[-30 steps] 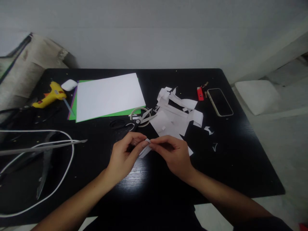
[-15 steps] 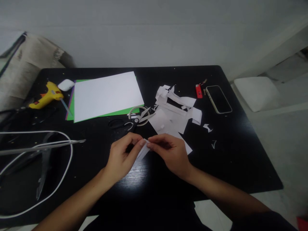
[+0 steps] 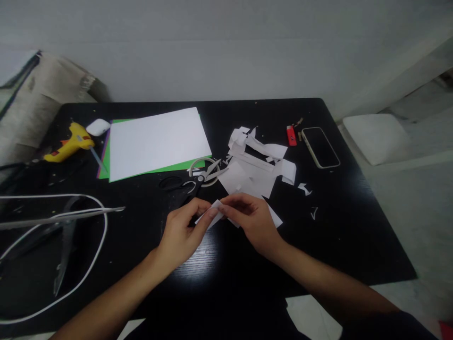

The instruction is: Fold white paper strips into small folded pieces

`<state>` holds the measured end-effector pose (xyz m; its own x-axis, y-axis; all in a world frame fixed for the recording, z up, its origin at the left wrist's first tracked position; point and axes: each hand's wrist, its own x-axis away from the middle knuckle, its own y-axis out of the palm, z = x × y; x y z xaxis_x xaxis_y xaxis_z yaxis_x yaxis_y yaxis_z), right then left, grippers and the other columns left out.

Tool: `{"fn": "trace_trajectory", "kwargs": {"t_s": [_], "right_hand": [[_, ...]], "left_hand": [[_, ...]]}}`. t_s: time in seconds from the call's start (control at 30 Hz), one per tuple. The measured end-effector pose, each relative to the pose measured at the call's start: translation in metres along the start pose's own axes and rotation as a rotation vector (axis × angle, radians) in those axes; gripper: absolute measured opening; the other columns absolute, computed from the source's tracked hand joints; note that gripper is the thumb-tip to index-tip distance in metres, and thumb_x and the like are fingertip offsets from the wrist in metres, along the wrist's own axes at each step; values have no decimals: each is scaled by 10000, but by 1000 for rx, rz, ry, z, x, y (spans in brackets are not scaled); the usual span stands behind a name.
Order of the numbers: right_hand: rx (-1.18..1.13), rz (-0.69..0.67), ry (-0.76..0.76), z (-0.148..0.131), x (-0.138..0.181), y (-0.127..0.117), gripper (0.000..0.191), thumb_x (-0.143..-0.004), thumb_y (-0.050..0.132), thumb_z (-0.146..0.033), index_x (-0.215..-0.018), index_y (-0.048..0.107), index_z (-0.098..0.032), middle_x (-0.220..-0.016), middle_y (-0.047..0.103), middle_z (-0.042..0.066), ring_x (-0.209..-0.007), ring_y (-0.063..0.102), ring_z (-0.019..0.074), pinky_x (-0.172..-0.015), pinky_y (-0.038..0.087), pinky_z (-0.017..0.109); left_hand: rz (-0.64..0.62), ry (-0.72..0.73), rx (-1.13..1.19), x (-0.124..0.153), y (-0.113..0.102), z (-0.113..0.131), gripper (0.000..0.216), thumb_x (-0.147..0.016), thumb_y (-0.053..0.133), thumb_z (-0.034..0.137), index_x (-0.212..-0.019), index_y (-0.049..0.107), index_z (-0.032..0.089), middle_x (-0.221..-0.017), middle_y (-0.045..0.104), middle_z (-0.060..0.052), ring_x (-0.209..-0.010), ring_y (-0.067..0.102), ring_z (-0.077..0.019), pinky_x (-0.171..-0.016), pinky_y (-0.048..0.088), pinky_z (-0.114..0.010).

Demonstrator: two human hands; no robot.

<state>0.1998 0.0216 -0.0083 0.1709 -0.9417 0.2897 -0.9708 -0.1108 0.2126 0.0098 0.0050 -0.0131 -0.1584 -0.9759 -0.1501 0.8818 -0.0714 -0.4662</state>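
Note:
A small folded piece of white paper (image 3: 216, 205) is pinched between both hands over the front middle of the black table. My left hand (image 3: 184, 225) grips its left side with thumb and forefinger. From the other side my right hand (image 3: 253, 222) presses the paper, its fingertips close to the left thumb. Some of the paper is hidden behind the fingers. Just beyond the hands lie scissors (image 3: 201, 178) with spread blades, partly over a roll of tape (image 3: 193, 166). Cut white paper scraps (image 3: 253, 174) spread behind my right hand.
White and green sheets (image 3: 159, 141) lie at the back left beside a yellow glue gun (image 3: 72, 142) and a white case (image 3: 98, 127). A red lighter (image 3: 290, 136) and a phone (image 3: 321, 147) lie at the right. A white cable (image 3: 102, 231) loops at the left.
The folded paper has turned between my fingers, so it now points to both sides and more of its top shows. Both hands stay close together in nearly the same place.

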Motion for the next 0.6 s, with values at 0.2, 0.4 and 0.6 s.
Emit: {"fn": "trace_trajectory", "kwargs": {"t_s": [0.2, 0.4, 0.6], "right_hand": [[7, -34, 8, 2, -1, -2, 201, -799, 895, -361, -961, 843, -254, -932, 842, 16, -899, 798, 191, -902, 644, 349], [44, -30, -9, 0, 0, -1, 115, -818, 880, -349, -892, 851, -266, -902, 842, 7, -885, 789, 192, -892, 633, 348], [-26, -21, -12, 2, 2, 1, 61, -835, 868, -311, -882, 852, -277, -857, 830, -21, -845, 776, 156, -881, 617, 300]], "left_hand": [[14, 44, -32, -2, -1, 0, 122, -992, 679, 243, -897, 735, 190, -797, 759, 0, -663, 675, -120, -638, 523, -212], [17, 101, -34, -1, -2, -1, 91, -985, 707, 224, -912, 751, 192, -820, 780, -5, -698, 711, -127, -667, 546, -209], [33, 104, -29, 0, -5, 3, 119, -966, 734, 204, -848, 748, 198, -744, 746, 27, -635, 677, -96, -627, 524, -176]]}}
